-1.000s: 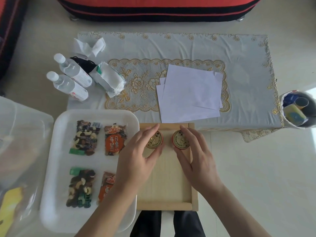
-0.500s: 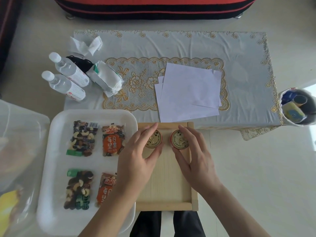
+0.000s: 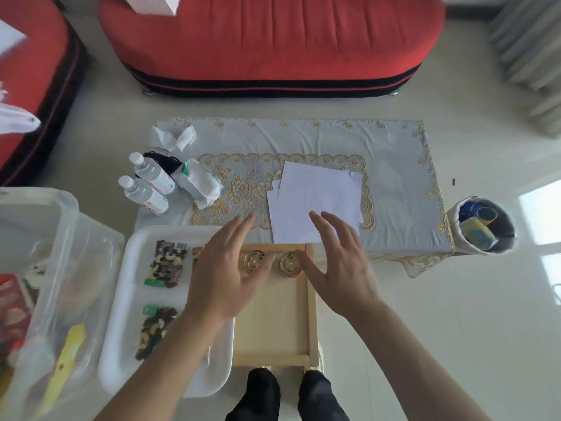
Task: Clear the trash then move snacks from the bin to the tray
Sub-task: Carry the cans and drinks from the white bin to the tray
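Note:
Two round gold-lidded snack tins (image 3: 254, 260) (image 3: 290, 264) stand side by side at the far end of the wooden tray (image 3: 273, 326). My left hand (image 3: 226, 268) hovers over the tray's left edge with fingers spread, holding nothing. My right hand (image 3: 340, 262) hovers to the right of the tins, also spread and empty. A white tray (image 3: 133, 262) on the left holds nut and dried-fruit packets (image 3: 165, 264); my left hand and arm hide part of them. The clear plastic bin (image 3: 45, 268) at the far left holds more packets.
On the low table (image 3: 394, 165) lie white paper sheets (image 3: 315, 199), two water bottles (image 3: 145, 183), a tissue pack (image 3: 197, 183) and crumpled tissue (image 3: 173, 138). A trash can (image 3: 482, 226) with wrappers stands at the right. A red sofa (image 3: 273, 41) is behind.
Both hands have let go of the two tins and lifted away with fingers spread. The camera view has tilted up, showing the sofa.

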Tool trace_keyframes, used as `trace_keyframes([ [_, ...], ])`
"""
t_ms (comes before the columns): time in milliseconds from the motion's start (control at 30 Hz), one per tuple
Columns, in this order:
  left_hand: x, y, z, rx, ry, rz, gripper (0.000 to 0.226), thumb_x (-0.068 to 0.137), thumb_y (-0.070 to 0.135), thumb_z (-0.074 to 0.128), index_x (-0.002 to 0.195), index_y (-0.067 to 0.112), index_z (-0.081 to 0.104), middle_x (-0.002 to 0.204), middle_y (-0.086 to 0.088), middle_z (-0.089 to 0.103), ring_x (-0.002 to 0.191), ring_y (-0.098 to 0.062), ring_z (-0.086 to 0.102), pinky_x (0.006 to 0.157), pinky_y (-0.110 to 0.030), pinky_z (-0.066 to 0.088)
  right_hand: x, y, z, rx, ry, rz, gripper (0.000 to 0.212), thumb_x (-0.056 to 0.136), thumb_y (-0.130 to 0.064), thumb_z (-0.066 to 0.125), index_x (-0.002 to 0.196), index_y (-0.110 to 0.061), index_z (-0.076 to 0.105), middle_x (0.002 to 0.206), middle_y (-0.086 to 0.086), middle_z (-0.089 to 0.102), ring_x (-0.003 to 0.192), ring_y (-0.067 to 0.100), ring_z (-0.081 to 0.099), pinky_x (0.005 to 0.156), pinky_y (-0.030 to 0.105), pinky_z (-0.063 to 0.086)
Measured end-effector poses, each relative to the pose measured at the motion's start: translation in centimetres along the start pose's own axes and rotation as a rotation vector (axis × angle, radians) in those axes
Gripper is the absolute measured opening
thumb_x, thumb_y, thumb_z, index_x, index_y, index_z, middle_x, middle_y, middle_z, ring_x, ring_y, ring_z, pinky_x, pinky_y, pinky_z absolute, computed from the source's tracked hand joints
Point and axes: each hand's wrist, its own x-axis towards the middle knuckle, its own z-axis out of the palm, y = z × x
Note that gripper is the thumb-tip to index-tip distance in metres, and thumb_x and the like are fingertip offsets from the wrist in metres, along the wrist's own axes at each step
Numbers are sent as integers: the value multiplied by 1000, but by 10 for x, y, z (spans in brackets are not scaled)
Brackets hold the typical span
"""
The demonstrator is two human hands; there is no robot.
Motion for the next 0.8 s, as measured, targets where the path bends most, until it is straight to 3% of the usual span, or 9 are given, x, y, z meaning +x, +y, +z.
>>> trace_keyframes([
  [133, 15, 46, -51, 240, -68, 11, 91, 87, 85, 28, 161, 39, 0, 171, 4, 7, 157, -15, 4, 127, -39, 9, 9, -22, -72, -186, 49, 86, 72, 95, -67, 39, 151, -23, 38, 150, 4, 46, 139, 24, 42, 110, 44, 42],
  [233, 30, 90, -93, 348, -74, 48, 95, 84, 88, 16, 161, 37, -7, 171, 1, 2, 157, -17, -2, 127, -38, 2, 17, -36, -139, -286, 79, 84, 75, 93, -71, 30, 150, -23, 38, 150, 3, 46, 141, 23, 40, 113, 43, 37],
  [367, 45, 156, -142, 408, -50, 94, 100, 82, 91, 9, 162, 33, -3, 171, 0, 4, 157, -19, 0, 128, -43, 4, 22, -51, -231, -350, 103, 45, 77, 92, -73, 25, 152, -25, 36, 153, 1, 44, 146, 23, 34, 117, 44, 31],
  [533, 46, 233, -170, 421, 2, 184, 94, 89, 86, 21, 163, 30, 5, 170, -4, 12, 157, -22, 8, 126, -42, 7, 0, -65, -322, -400, 118, 27, 72, 96, -69, 35, 153, -25, 35, 156, 1, 41, 147, 22, 30, 119, 43, 29],
  [800, 23, 335, -176, 424, -51, 398, 94, 89, 85, 24, 163, 29, 9, 169, -6, 16, 156, -26, 9, 127, -43, 8, -65, -90, -384, -504, 228, 177, 73, 95, -72, 32, 155, -30, 33, 160, 2, 34, 151, 24, 23, 121, 46, 24],
])
